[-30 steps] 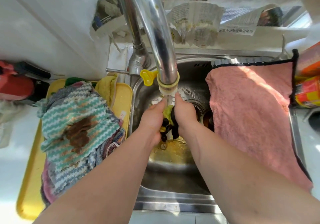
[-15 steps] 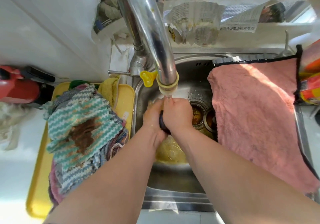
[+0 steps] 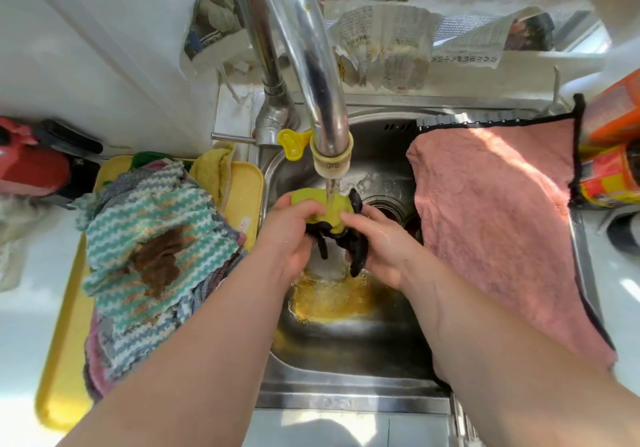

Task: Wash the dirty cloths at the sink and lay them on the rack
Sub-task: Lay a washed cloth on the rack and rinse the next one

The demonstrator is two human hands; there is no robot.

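Under the running tap (image 3: 330, 155) I hold a yellow cloth with black trim (image 3: 327, 212) over the steel sink (image 3: 346, 342). My left hand (image 3: 289, 235) grips its left side and my right hand (image 3: 379, 242) grips its right side, with black trim hanging between them. Water falls on the cloth, and yellow-brown water pools in the basin below. A pile of dirty cloths, topped by a green-and-white striped one with a brown stain (image 3: 149, 252), lies on a yellow tray (image 3: 62, 360) to the left. A pink cloth (image 3: 502, 225) lies spread across the rack at the sink's right side.
The tap's lever and base (image 3: 273, 128) stand behind the sink. A red object (image 3: 27, 166) sits at the far left against the wall. Orange and yellow packages (image 3: 609, 155) stand at the right edge. Newspaper (image 3: 388, 48) hangs along the back.
My hands were pressed together around the bunched cloth; now they have pulled apart and opened it out, so its yellow face shows under the stream.
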